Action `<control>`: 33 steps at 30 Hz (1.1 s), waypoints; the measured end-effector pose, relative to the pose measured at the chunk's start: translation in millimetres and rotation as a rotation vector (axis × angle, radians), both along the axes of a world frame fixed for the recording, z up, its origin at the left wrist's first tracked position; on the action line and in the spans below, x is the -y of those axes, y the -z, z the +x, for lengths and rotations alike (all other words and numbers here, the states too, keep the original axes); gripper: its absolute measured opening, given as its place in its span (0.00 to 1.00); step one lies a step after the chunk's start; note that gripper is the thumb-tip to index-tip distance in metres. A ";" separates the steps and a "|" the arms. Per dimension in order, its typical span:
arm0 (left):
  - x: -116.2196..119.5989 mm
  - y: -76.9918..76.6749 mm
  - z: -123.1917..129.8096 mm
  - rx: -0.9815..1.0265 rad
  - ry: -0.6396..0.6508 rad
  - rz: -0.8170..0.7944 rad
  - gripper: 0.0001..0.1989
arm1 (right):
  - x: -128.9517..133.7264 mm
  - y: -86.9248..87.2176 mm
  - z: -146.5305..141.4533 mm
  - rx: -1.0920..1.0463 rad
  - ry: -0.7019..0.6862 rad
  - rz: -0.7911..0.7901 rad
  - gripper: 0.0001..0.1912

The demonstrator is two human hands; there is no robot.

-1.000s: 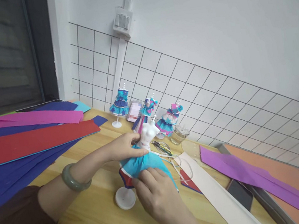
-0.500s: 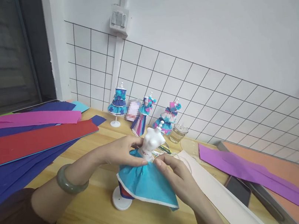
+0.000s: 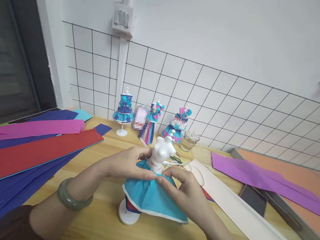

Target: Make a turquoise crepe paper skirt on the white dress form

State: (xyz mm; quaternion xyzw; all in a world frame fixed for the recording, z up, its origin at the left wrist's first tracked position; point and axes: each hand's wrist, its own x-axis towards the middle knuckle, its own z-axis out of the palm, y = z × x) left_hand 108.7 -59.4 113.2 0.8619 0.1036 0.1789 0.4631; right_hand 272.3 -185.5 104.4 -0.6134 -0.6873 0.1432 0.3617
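Observation:
A small white mannequin (image 3: 162, 148) stands tilted in view on its round white base (image 3: 129, 216). Round its waist hangs a turquoise skirt (image 3: 152, 197) with a white hem, and some red and dark blue shows beneath it. My left hand (image 3: 130, 165) wraps the waist from the left, its thumb pressing the skirt's gathered top at the front. Thumb and fingers of my right hand (image 3: 181, 185) pinch the skirt's top edge on the right side. The fingertips behind the waist are hidden.
Three dressed mini mannequins, one in blue ruffles (image 3: 124, 111), stand at the back near a glass (image 3: 189, 140). Red sheets (image 3: 39, 154) and blue sheets lie left. A white strip (image 3: 235, 201), a phone (image 3: 253, 200) and purple sheets (image 3: 265, 180) lie right. Wire grid (image 3: 168, 74) lines the wall.
My right hand has moved slightly left along the skirt's waist, its thumb now close to my left thumb. The left hand keeps its hold. The view has shifted a little.

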 end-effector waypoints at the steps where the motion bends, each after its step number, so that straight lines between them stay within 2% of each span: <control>1: 1.0 -0.3 0.2 -0.018 -0.026 0.006 0.22 | 0.0 0.0 -0.1 0.010 0.007 0.003 0.11; 4: 2.8 0.4 1.0 -0.062 -0.098 0.026 0.23 | -0.1 0.1 0.6 0.040 0.033 0.018 0.11; 8: 1.0 4.1 1.3 -0.046 -0.076 0.000 0.22 | 1.5 -2.5 3.1 0.041 0.055 0.016 0.11; 15: -0.6 3.6 -0.5 -0.056 -0.041 -0.008 0.22 | 12.9 -16.2 3.3 0.011 -0.111 -0.033 0.08; 20: -0.3 1.5 -1.1 -0.058 -0.023 0.021 0.24 | 12.5 -15.5 0.7 0.007 -0.186 -0.021 0.08; 27: 1.1 0.5 -1.8 -0.086 -0.029 0.018 0.25 | 7.4 -6.2 2.5 -0.025 0.002 0.009 0.04; 33: 1.7 0.8 -0.6 -0.110 -0.059 0.057 0.25 | 5.1 -4.7 3.1 -0.050 0.037 -0.009 0.08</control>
